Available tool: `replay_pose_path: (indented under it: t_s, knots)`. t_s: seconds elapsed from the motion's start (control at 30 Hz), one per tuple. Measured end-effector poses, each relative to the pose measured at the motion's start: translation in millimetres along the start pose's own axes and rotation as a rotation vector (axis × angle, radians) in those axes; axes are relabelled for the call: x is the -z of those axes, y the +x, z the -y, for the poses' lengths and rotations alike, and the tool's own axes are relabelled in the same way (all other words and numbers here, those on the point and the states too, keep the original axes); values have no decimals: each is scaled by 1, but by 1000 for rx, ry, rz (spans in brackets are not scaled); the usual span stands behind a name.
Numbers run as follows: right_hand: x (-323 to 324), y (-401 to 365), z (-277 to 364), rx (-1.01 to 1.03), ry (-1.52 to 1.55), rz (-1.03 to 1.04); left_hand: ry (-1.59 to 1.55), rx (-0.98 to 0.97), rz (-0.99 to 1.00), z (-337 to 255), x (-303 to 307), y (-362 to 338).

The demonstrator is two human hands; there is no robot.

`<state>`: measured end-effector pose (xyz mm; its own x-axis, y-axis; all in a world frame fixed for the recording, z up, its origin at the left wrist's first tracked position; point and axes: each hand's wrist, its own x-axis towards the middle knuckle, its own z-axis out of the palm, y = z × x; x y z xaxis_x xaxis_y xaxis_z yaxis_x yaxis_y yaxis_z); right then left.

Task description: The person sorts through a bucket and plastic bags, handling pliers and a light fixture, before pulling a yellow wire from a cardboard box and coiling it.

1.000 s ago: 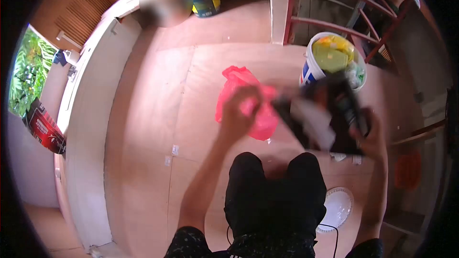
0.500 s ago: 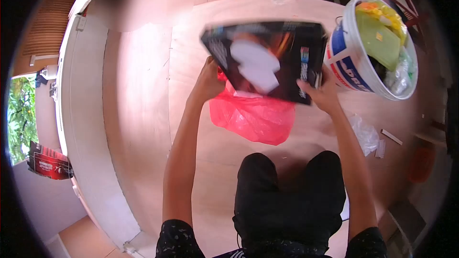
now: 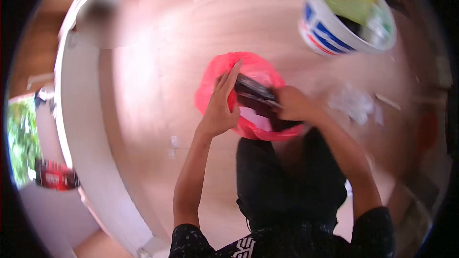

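A pink plastic bag lies open on the floor in front of my knees. The dark box is tilted on edge, partly inside the bag's mouth. My right hand grips the box at its right end. My left hand is at the bag's left side, fingers stretched upward and thumb apart, by the box's left end. Something white shows inside the bag below the box. Motion blurs the box's print.
A white bucket filled with plastic items stands at the upper right. Below it, a crumpled clear plastic bag and a thin white strip lie on the floor. A red and black packet is at the far left.
The box has come down from above the bag into its mouth and turned on edge. The bag is now spread open around it. The bucket appears higher and further left as the view shifted.
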<state>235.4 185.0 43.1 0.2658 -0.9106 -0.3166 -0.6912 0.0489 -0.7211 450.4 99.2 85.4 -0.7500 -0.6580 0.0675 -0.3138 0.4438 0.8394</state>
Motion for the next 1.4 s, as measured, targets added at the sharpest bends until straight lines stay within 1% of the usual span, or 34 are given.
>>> replay_pose_path:
  t_s: [0.03,0.07,0.1,0.13,0.17,0.2,0.27,0.3,0.33,0.37,0.43,0.5,0.53,0.57,0.6,0.63,0.67,0.7,0.73,0.77,0.8,0.87,0.9,0.93,1.0,1.03,1.07,1.13,1.17,1.2,1.23,1.27,1.33,1.4]
  knots:
    - [-16,6,3,-91,-12,-116,154,-57,-19,1,-12,0]
    - [-34,23,-17,-71,-35,-188,283,-143,-39,0,-27,7]
    - [-37,28,-21,-191,105,-239,58,-107,-46,-19,-25,17]
    - [-69,43,-50,-255,79,-357,-75,-32,-86,-41,-29,24]
    - [-93,55,-72,-337,227,-654,131,-108,-23,-41,-25,32]
    - [-87,51,-81,-369,286,-557,284,-131,25,-32,-26,38]
    - [-80,41,-78,-559,399,-435,515,-73,-93,-2,-45,46]
    - [-81,33,-68,-559,425,-368,510,-93,-81,1,-55,30]
    - [-80,28,-60,-556,450,-298,473,9,-286,8,-65,18]
    - [-82,23,-53,-495,259,-332,439,120,-482,17,-76,10]
    - [-89,-8,-46,-262,-30,-697,575,90,-596,35,-102,-23]
    - [-19,-86,-57,161,430,-311,254,456,-772,38,-134,-62]
    - [5,-131,-68,216,672,-405,179,598,-793,33,-143,-79]
    - [34,-173,-81,-87,532,-467,94,733,-817,29,-153,-91]
    - [31,-197,-134,-270,376,-649,101,749,-813,26,-164,-99]
    - [40,-226,-181,-465,379,-850,-30,862,-728,22,-173,-108]
    - [33,-246,-242,-800,100,-1101,-165,967,-642,16,-182,-113]
    - [19,-282,-322,-805,-58,-1180,-156,976,-647,5,-191,-109]
    - [29,-309,-357,-1110,-94,-906,-204,1009,-573,-8,-201,-97]
    - [26,-328,-393,-1080,-243,-929,-250,1038,-502,-13,-210,-85]
    - [20,-339,-421,-1046,-386,-947,-237,1045,-516,-15,-219,-78]
    - [30,-340,-433,-1005,-419,-915,-176,1030,-465,-16,-237,-72]
    - [38,-339,-437,-976,-464,-901,-189,1041,-536,-22,-245,-65]
    - [46,-337,-440,-957,-443,-897,-168,1047,-556,-22,-249,-61]
    - [54,-334,-443,-834,-597,-565,-484,1109,-578,-19,-247,-56]
    - [53,-336,-449,-799,-673,-517,-545,1317,-661,-7,-241,-53]
    - [53,-341,-456,-762,-750,-466,-521,1330,-680,1,-237,-47]
    - [44,-352,-467,-743,-789,-415,-660,1470,-689,17,-232,-32]
    - [53,-342,-447,-767,-583,-557,-650,1467,-715,28,-231,-27]
    - [57,-333,-422,-786,-366,-689,-599,1344,-732,43,-227,-26]
    - [53,-323,-404,-730,-248,-774,-548,1223,-742,55,-222,-25]
    - [51,-317,-387,-674,-138,-851,-540,1226,-759,68,-214,-24]
    - [97,-276,-283,-791,37,-495,-366,1084,-717,92,-181,-18]
    - [81,-244,-263,-449,-52,-386,60,1006,-405,93,-141,3]
